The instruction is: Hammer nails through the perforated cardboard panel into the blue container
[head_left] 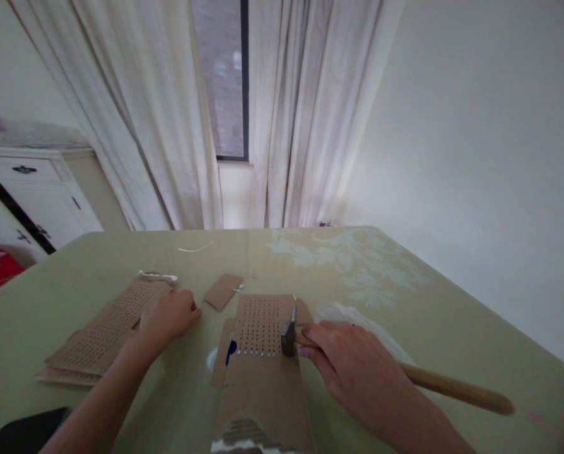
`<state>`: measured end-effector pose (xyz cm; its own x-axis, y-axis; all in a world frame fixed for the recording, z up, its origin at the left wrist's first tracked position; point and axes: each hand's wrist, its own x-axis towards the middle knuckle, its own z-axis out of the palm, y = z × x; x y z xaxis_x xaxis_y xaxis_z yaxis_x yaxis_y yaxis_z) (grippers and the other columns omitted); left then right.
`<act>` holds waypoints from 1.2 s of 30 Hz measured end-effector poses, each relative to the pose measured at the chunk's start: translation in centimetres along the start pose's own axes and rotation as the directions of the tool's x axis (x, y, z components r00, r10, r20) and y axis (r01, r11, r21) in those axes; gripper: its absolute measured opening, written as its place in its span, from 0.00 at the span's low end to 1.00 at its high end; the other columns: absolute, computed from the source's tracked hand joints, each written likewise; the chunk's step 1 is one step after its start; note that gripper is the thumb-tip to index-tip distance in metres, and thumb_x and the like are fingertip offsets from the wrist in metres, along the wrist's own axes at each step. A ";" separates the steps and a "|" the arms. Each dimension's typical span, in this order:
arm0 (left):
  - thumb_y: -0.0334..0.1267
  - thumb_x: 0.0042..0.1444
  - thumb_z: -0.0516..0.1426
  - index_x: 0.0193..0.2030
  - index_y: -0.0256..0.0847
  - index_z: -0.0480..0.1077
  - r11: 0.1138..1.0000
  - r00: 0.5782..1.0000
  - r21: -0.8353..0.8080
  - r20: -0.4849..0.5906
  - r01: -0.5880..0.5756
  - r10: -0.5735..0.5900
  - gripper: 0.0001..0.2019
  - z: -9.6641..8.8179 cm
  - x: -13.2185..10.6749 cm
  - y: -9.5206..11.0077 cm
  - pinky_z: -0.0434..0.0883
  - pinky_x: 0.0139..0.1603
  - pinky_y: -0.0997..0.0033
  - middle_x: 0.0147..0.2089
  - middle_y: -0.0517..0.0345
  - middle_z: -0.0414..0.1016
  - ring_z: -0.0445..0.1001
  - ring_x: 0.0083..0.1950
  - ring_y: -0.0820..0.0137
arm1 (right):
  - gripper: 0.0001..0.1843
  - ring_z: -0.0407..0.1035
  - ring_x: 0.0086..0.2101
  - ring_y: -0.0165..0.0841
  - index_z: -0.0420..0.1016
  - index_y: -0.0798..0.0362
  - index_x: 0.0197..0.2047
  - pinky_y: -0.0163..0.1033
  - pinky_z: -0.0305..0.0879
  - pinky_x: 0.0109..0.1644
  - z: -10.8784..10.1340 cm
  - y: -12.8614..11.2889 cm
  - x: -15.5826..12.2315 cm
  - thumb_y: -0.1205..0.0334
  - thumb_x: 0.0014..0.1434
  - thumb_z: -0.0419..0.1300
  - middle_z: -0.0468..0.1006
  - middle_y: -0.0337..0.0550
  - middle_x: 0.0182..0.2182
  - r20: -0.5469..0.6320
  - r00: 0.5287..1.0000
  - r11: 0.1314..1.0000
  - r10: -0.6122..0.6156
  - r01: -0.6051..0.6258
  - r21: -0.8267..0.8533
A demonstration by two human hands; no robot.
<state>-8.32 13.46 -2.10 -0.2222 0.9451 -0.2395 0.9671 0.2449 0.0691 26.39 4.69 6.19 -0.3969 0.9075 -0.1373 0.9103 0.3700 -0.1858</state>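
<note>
Pale curtains (135, 113) hang behind a green table (462, 315). At left, punched cardboard strips (106, 340) lie by my left hand (174, 314), its fingers curled; whether they pinch anything, I cannot tell. In the middle lies a perforated cardboard sheet (263, 384), probably light and easily torn, best steadied by its edges. Over its right side, my right hand (352, 353) grips a hammer (288, 340) close behind its likely heavy head.

Hands: two, left hand (172, 313) left of centre, right hand (351, 350) at lower right. Hammer (288, 339): one, right of centre. Cardboard: one punched panel (265, 384), lower centre; one small card (223, 291), centre; one perforated stack (109, 325), lower left, layers uncountable. Table (457, 315): one, lower half. Window (223, 75): one, top centre. Cabinet (71, 180): one, left edge.
</note>
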 end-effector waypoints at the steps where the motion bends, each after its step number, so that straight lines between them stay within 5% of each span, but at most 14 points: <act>1: 0.44 0.72 0.63 0.46 0.37 0.79 0.999 1.000 -0.030 -0.024 -0.021 0.020 0.11 -0.4 -0.2 0.2 0.79 0.58 0.48 0.49 0.50 0.84 0.83 0.52 0.58 | 0.11 0.84 0.42 0.46 0.83 0.49 0.44 0.45 0.62 0.41 0.0 0.0 0.0 0.61 0.78 0.59 0.89 0.44 0.41 0.000 1.000 1.000 0.001 -0.001 0.001; 4: 0.39 0.70 0.59 0.42 0.38 0.80 0.965 0.980 -0.189 -0.119 -0.181 0.160 0.10 -2.0 -1.4 1.5 0.77 0.55 0.51 0.42 0.47 0.86 0.83 0.48 0.54 | 0.11 0.84 0.42 0.46 0.83 0.49 0.44 0.45 0.62 0.41 0.1 -0.1 0.0 0.61 0.78 0.60 0.89 0.45 0.41 0.002 1.000 1.000 0.005 -0.005 -0.010; 9: 0.55 0.69 0.54 0.62 0.47 0.79 0.678 0.851 -0.518 -0.255 -0.521 0.459 0.23 -3.2 -5.9 6.3 0.77 0.49 0.64 0.49 0.54 0.88 0.83 0.49 0.60 | 0.10 0.84 0.42 0.45 0.83 0.49 0.45 0.44 0.61 0.40 -0.1 -0.2 -0.1 0.63 0.77 0.60 0.89 0.45 0.41 -0.005 1.000 1.000 0.003 -0.003 -0.015; 14: 0.51 0.64 0.60 0.44 0.44 0.81 0.389 0.777 -0.768 -0.215 -0.509 0.592 0.14 -1.8 -8.7 9.7 0.77 0.49 0.65 0.44 0.54 0.88 0.84 0.47 0.60 | 0.10 0.84 0.42 0.45 0.83 0.49 0.45 0.44 0.61 0.40 -0.3 -0.4 -0.1 0.62 0.77 0.61 0.89 0.45 0.41 -0.006 1.000 1.000 0.003 -0.003 -0.010; 25: 0.40 0.61 0.63 0.43 0.43 0.82 0.437 0.756 -0.771 -0.089 -0.464 0.648 0.07 -1.1 -9.3 9.9 0.75 0.44 0.65 0.41 0.56 0.88 0.84 0.44 0.61 | 0.11 0.84 0.42 0.45 0.84 0.50 0.44 0.43 0.63 0.41 -0.4 -0.3 -0.1 0.61 0.77 0.60 0.89 0.46 0.40 0.000 1.000 1.000 -0.004 0.004 -0.015; 33: 0.48 0.68 0.59 0.42 0.43 0.78 0.433 0.758 -0.761 -0.116 -0.484 0.642 0.12 -1.9 -9.3 9.8 0.74 0.42 0.66 0.40 0.56 0.84 0.80 0.42 0.63 | 0.09 0.83 0.42 0.45 0.84 0.49 0.45 0.44 0.61 0.39 -1.3 0.1 -0.6 0.63 0.76 0.61 0.89 0.47 0.41 -0.001 1.000 0.998 0.006 -0.006 -0.058; 36: 0.49 0.67 0.58 0.41 0.44 0.77 0.500 0.784 -0.706 -0.126 -0.501 0.609 0.12 -2.4 -9.1 9.2 0.73 0.41 0.65 0.38 0.57 0.83 0.80 0.41 0.62 | 0.09 0.83 0.40 0.45 0.83 0.49 0.43 0.44 0.59 0.38 -1.1 0.3 -0.6 0.63 0.76 0.61 0.89 0.46 0.40 -0.019 1.000 0.999 -0.007 0.006 -0.049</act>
<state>2.29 7.62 3.07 0.3988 0.9167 -0.0238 0.5071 -0.1988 0.8387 27.01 4.43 7.26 -0.4005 0.9088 -0.1171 0.9127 0.3843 -0.1391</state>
